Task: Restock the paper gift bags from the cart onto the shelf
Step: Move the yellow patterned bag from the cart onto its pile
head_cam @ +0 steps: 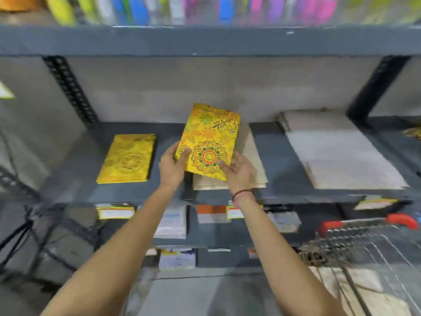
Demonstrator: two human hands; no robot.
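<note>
A flat yellow paper gift bag (210,135) with a floral and mandala print is held above the grey shelf (275,156). My left hand (172,166) grips its lower left corner and my right hand (238,171) grips its lower right edge. Under the held bag lies a beige stack of flat bags (250,156). A stack of matching yellow gift bags (128,158) lies flat on the shelf to the left. The wire cart (355,245) with red handle ends stands at the lower right.
A larger pile of grey-beige flat bags (337,151) lies on the shelf at the right. Lower shelves hold packets with labels (173,222). The shelf above carries bright coloured items (227,10). Black slotted uprights (70,87) frame the bay.
</note>
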